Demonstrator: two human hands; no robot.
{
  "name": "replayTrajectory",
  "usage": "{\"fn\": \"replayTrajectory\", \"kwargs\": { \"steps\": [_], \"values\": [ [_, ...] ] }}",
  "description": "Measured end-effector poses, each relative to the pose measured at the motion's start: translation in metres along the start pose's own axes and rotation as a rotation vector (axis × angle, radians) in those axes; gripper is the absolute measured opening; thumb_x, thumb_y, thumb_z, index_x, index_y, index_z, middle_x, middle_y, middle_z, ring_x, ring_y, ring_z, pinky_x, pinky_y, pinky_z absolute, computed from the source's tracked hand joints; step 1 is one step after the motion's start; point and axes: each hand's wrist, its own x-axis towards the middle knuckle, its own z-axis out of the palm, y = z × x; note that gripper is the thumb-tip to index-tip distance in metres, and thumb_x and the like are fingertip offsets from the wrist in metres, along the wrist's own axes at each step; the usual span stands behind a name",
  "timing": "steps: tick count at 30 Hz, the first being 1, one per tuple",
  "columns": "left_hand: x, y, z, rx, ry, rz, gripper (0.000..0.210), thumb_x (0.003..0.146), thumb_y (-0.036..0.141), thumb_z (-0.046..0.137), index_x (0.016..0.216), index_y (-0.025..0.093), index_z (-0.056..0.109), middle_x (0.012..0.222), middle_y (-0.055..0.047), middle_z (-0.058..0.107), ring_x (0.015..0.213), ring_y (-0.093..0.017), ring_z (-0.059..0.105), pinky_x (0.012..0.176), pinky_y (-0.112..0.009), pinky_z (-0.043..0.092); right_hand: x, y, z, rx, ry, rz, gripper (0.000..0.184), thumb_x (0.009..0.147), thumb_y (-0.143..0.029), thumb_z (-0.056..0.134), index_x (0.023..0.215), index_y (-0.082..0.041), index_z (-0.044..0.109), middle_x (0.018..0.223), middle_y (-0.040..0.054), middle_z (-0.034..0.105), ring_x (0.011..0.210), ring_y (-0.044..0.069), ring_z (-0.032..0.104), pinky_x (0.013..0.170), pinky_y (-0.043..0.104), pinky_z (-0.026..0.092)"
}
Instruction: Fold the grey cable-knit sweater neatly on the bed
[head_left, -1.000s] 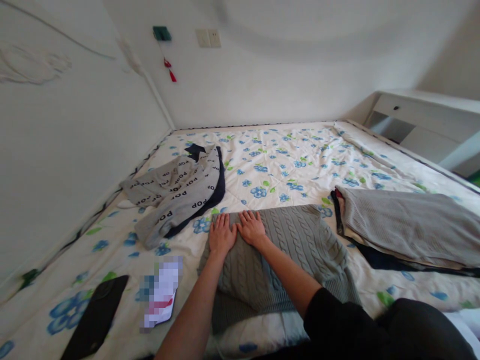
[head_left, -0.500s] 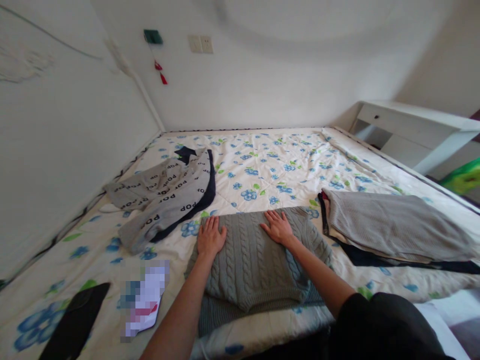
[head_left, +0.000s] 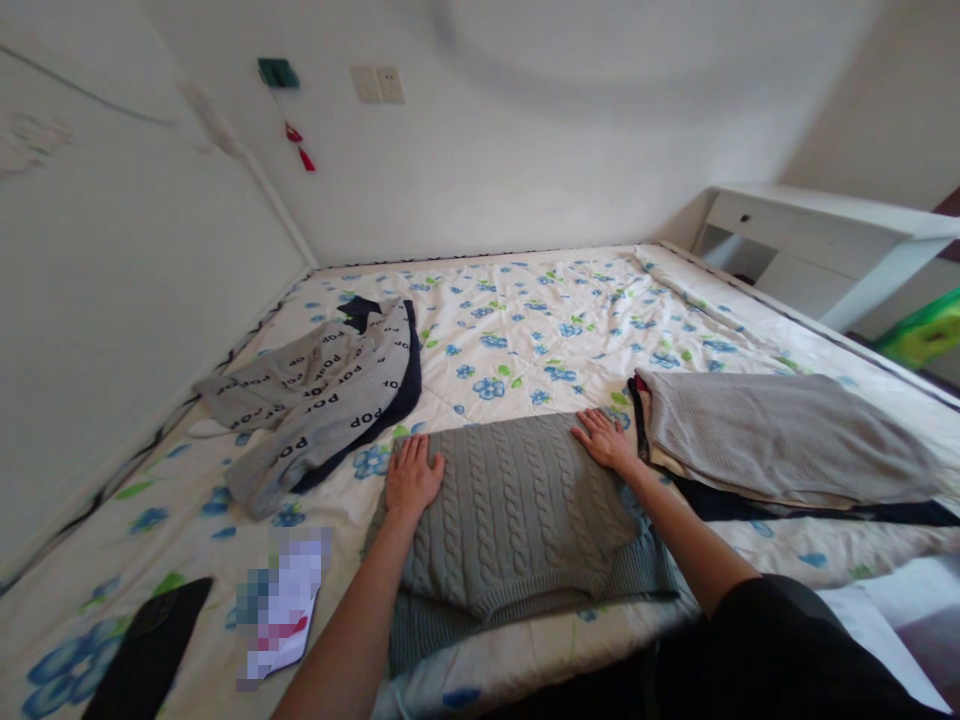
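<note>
Grey cable-knit sweater (head_left: 510,510), left hand (head_left: 411,478) and right hand (head_left: 606,440) flat at far corners, fingers spread, holding nothing

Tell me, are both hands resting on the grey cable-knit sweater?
Yes, the left hand and right hand lie flat on the far corners of the cable-knit sweater.

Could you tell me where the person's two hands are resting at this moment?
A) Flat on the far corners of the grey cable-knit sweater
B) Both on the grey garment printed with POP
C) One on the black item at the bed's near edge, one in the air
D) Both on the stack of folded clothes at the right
A: the left hand and right hand lie flat, palms down, on the far left and far right corners of the grey cable-knit sweater spread on the bed.
</note>
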Motion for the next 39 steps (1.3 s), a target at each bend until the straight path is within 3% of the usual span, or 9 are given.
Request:
{"fn": "replayTrajectory", "kwargs": {
  "steps": [6, 12, 17, 24, 27, 31, 35, 37, 39],
  "values": [
    [0.004, -0.007, 0.005, -0.038, 0.009, -0.054, 0.081, 0.109, 0.051, 0.042, 0.175, 0.006, 0.046, 0.183, -0.021, 0.046, 0.176, -0.040, 0.031, 0.142, -0.058, 0.031, -0.003, 0.003, 0.002, 0.079, 0.004, 0.065, 0.074, 0.119, -0.063, 0.022, 0.184, -0.028, 0.034, 0.194, 0.0056, 0.019, 0.179, 0.029, 0.017, 0.143, 0.060, 0.018],
    [0.008, -0.012, 0.013, -0.048, 0.027, -0.089, 0.088, 0.107, 0.052, 0.048, 0.176, -0.001, 0.039, 0.184, -0.027, 0.041, 0.176, -0.040, 0.030, 0.144, -0.053, 0.028, -0.002, 0.004, 0.010, 0.062, 0.048, 0.093, 0.077, 0.119, -0.065, 0.020, 0.186, -0.029, 0.027, 0.195, 0.0067, 0.009, 0.181, 0.030, 0.003, 0.143, 0.062, 0.012],
    [0.010, -0.016, 0.017, -0.016, -0.011, -0.077, 0.088, 0.108, 0.055, 0.044, 0.176, 0.000, 0.040, 0.187, -0.026, 0.037, 0.177, -0.039, 0.028, 0.145, -0.051, 0.026, 0.006, 0.007, 0.016, 0.035, -0.004, 0.128, 0.083, 0.117, -0.070, 0.019, 0.187, -0.025, 0.019, 0.195, 0.0090, 0.004, 0.181, 0.034, -0.004, 0.142, 0.067, 0.010],
    [0.040, 0.002, -0.006, 0.088, -0.334, -0.141, 0.096, 0.105, 0.061, 0.044, 0.177, -0.001, 0.038, 0.189, -0.028, 0.026, 0.178, -0.044, 0.023, 0.142, -0.061, 0.026, 0.011, 0.005, 0.007, 0.069, -0.075, 0.142, 0.088, 0.115, -0.074, 0.017, 0.188, -0.025, 0.015, 0.195, 0.0103, -0.001, 0.180, 0.035, -0.009, 0.140, 0.070, 0.005],
    [0.039, 0.009, -0.023, 0.111, -0.372, -0.133, 0.094, 0.106, 0.062, 0.041, 0.179, 0.002, 0.036, 0.190, -0.026, 0.023, 0.179, -0.043, 0.020, 0.143, -0.064, 0.022, 0.007, 0.001, -0.005, 0.059, -0.150, 0.147, 0.089, 0.114, -0.075, 0.018, 0.188, -0.025, 0.009, 0.195, 0.0106, -0.006, 0.180, 0.035, -0.011, 0.140, 0.072, 0.007],
    [0.006, -0.004, -0.045, 0.104, -0.302, -0.023, 0.084, 0.110, 0.061, 0.036, 0.180, 0.015, 0.041, 0.191, -0.020, 0.028, 0.178, -0.044, 0.022, 0.141, -0.070, 0.020, -0.014, 0.000, -0.020, 0.027, -0.255, 0.090, 0.093, 0.113, -0.082, 0.022, 0.188, -0.029, 0.006, 0.195, 0.0101, -0.008, 0.180, 0.034, -0.012, 0.139, 0.073, 0.013],
    [-0.058, -0.021, -0.069, 0.078, -0.232, 0.121, 0.073, 0.105, 0.052, 0.056, 0.172, 0.024, 0.057, 0.190, -0.015, 0.034, 0.175, -0.046, 0.030, 0.140, -0.068, 0.029, -0.065, 0.003, -0.030, -0.023, -0.328, 0.006, 0.107, 0.107, -0.085, 0.044, 0.188, -0.025, 0.008, 0.194, 0.0147, -0.005, 0.180, 0.042, -0.007, 0.140, 0.073, 0.014],
    [-0.100, -0.020, -0.082, -0.008, -0.180, 0.225, 0.067, 0.103, 0.045, 0.060, 0.167, 0.027, 0.062, 0.188, -0.012, 0.039, 0.171, -0.041, 0.040, 0.139, -0.060, 0.036, -0.102, 0.002, -0.031, -0.039, -0.322, -0.088, 0.114, 0.101, -0.079, 0.064, 0.187, -0.021, 0.017, 0.194, 0.0182, 0.004, 0.179, 0.045, -0.001, 0.140, 0.071, 0.016],
    [-0.142, -0.012, -0.091, -0.144, -0.151, 0.314, 0.057, 0.106, 0.041, 0.056, 0.160, 0.031, 0.069, 0.177, -0.010, 0.055, 0.161, -0.034, 0.054, 0.136, -0.052, 0.042, -0.143, 0.000, -0.028, -0.012, -0.293, -0.220, 0.108, 0.096, -0.067, 0.078, 0.183, -0.020, 0.035, 0.191, 0.0205, 0.021, 0.179, 0.046, 0.010, 0.141, 0.068, 0.018]
  ]
}}
